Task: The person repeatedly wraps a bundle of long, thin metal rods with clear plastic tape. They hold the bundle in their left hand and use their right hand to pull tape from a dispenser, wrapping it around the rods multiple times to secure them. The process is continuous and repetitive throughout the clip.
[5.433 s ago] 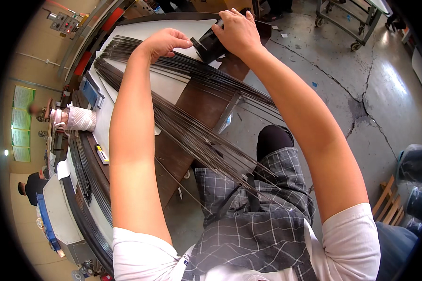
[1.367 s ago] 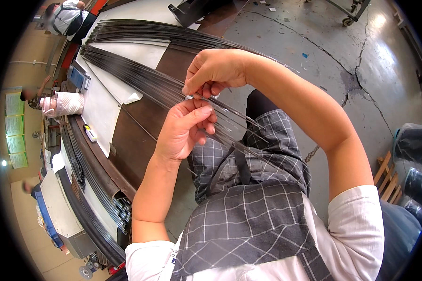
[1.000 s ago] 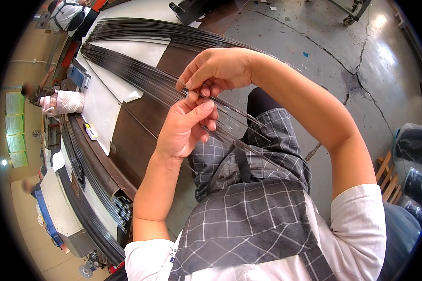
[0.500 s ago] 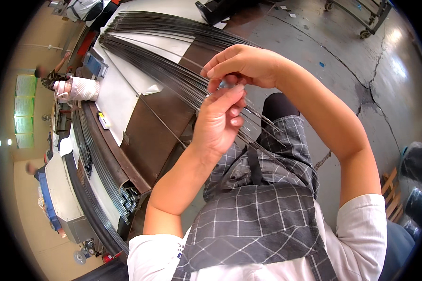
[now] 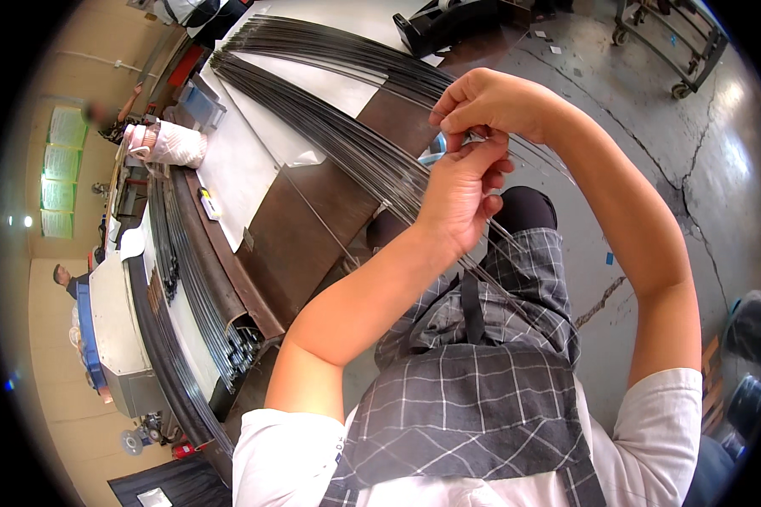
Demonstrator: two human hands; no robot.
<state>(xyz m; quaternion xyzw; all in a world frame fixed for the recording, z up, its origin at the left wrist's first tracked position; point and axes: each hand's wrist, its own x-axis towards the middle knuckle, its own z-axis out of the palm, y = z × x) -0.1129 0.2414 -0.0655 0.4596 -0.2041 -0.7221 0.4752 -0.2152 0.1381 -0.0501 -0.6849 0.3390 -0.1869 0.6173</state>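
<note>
My left hand and my right hand meet above the near part of a long bundle of thin black rods. Thumbs and fingers of both are pinched closed, tip to tip; whatever lies between them is too small and hidden to name. Beside the fingertips shows a small blue-and-white piece, partly covered by my left hand. Under my hands the rods run past the table's edge toward my lap, their ends over my checked apron. A second bundle of dark rods lies behind the first.
A black tape dispenser stands at the table's far end. Left are a wrapped white roll, a blue bin, a yellow-and-white cutter and a rack of rods. A wheeled cart stands far right. Two people are at the left.
The whole view has shifted, so the table appears farther right. My joined hands have moved farther right, along the rods, still pinched. The blue-and-white piece now shows more plainly beside the fingers.
</note>
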